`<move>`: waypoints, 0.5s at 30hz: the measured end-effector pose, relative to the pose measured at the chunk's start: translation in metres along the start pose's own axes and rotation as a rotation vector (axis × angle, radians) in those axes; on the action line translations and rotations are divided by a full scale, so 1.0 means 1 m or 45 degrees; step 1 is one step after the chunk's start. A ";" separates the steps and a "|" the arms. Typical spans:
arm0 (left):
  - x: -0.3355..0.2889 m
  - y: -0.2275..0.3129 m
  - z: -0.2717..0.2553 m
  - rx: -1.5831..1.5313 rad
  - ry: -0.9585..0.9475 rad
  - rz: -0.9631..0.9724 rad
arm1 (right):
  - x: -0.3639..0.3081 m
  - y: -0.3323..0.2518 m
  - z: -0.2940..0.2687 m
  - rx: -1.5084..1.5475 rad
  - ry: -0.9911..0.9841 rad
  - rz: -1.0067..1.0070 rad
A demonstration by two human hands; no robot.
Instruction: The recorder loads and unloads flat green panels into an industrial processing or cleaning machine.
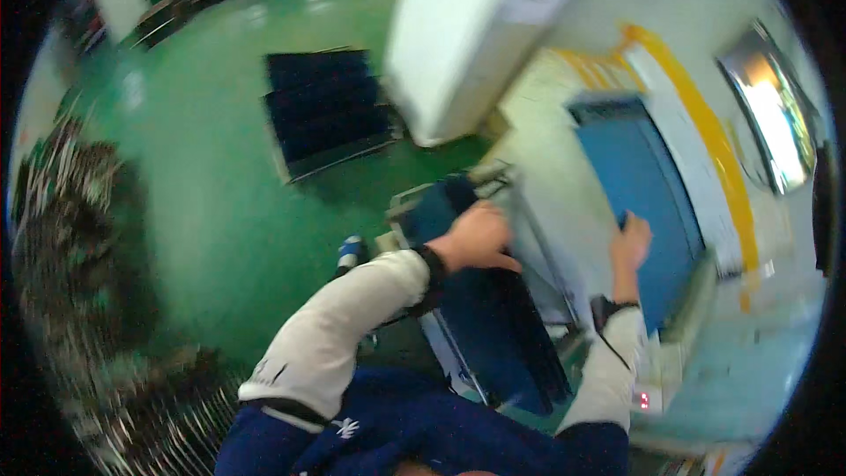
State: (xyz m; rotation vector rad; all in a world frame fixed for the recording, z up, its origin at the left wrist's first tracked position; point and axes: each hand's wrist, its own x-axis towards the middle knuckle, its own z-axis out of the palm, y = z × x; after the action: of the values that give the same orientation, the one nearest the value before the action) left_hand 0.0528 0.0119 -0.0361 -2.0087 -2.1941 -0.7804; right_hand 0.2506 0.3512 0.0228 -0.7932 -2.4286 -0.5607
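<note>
My left hand [480, 236] is over a cart stacked with long dark blue panels [498, 322]. Its thumb points to the right, apart from the fingers, which are curled away and blurred. Whether it grips a panel I cannot tell. My right hand [631, 242] is at a flat lighter blue panel [639, 172] on a white worktable [555, 137]. Its fingers look closed, with a small dark spot at their tips that is too blurred to name.
Another rack of dark blue panels [326, 110] stands on the green floor near a white pillar [454, 44]. Yellow tape [692, 97] runs along the table's far side, near a bright screen [775, 110]. Dark, bristly bundled material [75, 203] fills the left side.
</note>
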 end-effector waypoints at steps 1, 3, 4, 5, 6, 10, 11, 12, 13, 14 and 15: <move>-0.003 -0.001 -0.001 -0.041 -0.015 -0.020 | -0.002 -0.002 0.002 0.031 -0.046 0.001; -0.001 0.007 0.000 -0.086 0.003 -0.012 | -0.009 0.025 0.010 -0.037 -0.078 -0.032; -0.003 0.005 0.002 -0.066 0.024 -0.022 | -0.001 0.016 0.004 -0.013 -0.227 0.061; -0.002 0.008 0.002 -0.077 0.013 -0.012 | -0.003 0.027 0.003 -0.016 -0.276 0.108; -0.003 0.009 0.001 -0.093 0.000 -0.003 | -0.007 0.031 0.005 -0.024 -0.257 0.100; -0.008 0.009 0.004 -0.078 0.129 -0.024 | 0.003 0.017 -0.011 -0.039 -0.360 0.132; -0.007 0.009 0.006 -0.070 0.120 -0.027 | 0.005 0.019 -0.011 -0.044 -0.330 0.110; -0.005 0.009 0.009 -0.063 0.110 -0.027 | 0.004 0.019 -0.011 -0.008 -0.294 0.024; -0.003 0.005 0.019 -0.114 0.168 -0.024 | 0.002 0.010 -0.016 0.029 -0.257 -0.070; -0.003 0.003 0.019 -0.109 0.182 -0.022 | -0.003 0.002 -0.020 0.067 -0.225 -0.151; -0.005 0.002 0.019 -0.105 0.195 -0.017 | -0.009 -0.009 -0.025 0.195 -0.309 -0.174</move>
State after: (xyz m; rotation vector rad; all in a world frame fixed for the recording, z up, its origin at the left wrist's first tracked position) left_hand 0.0603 0.0154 -0.0536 -1.9006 -2.1256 -1.0057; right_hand 0.2594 0.3278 0.0349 -0.6680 -2.7263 -0.3388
